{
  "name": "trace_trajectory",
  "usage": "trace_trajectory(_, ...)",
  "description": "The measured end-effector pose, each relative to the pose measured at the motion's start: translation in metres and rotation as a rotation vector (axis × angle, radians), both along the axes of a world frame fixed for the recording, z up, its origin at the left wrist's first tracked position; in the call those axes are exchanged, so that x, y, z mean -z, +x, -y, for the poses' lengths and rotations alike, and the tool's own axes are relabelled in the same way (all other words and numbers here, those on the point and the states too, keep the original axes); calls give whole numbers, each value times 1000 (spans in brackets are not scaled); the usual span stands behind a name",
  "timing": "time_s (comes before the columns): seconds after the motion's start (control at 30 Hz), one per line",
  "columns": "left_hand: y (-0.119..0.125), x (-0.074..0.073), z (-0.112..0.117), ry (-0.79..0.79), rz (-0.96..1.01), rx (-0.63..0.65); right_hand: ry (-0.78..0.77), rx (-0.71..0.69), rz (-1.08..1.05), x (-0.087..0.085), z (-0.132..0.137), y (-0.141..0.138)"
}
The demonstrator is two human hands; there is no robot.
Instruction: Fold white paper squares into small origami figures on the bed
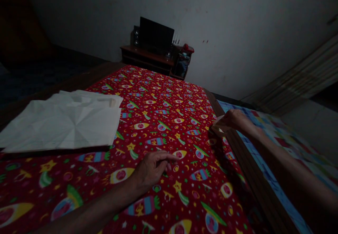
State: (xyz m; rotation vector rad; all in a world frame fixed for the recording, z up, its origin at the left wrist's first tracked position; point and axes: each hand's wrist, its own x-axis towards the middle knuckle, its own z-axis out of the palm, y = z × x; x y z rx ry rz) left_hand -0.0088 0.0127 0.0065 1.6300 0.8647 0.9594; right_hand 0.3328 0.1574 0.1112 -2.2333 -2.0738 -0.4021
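Observation:
My left hand point(153, 165) rests low over the red printed cloth point(163, 142), its fingers stretched forward and holding nothing. At the cloth's right edge, my right hand point(235, 119) is closed in a pinch on a small pale brown thing point(219, 126); the dim light hides its exact kind. To the left lies a stack of creased white paper sheets point(71, 124), marked with folds that fan out from the middle. A small tan patch point(112, 102) shows near the stack's upper right corner.
Brown borders point(253, 177) run along both sides of the red cloth. Beyond its far end stands a wooden desk point(148, 56) with a dark monitor point(156, 34) and a speaker point(136, 35). A patchwork cover point(285, 135) lies at the right, below a curtain point(290, 75).

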Motion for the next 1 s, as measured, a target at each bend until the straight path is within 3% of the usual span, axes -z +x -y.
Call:
trace_trajectory(0.13, 0, -1, 1, -13, -13, -2, -113, -74, 135, 5, -1, 3)
trace_trajectory(0.4, -1, 0, 1, 2, -14, 1, -181, -108, 260, 15, 2, 7)
trace_trajectory(0.8, 0, -2, 2, -3, -27, 22, -187, -36, 223, 20, 2, 19)
trace_trajectory(1.0, 0, -3, 2, 5, -30, 30, -172, -67, 161, 21, 2, 14)
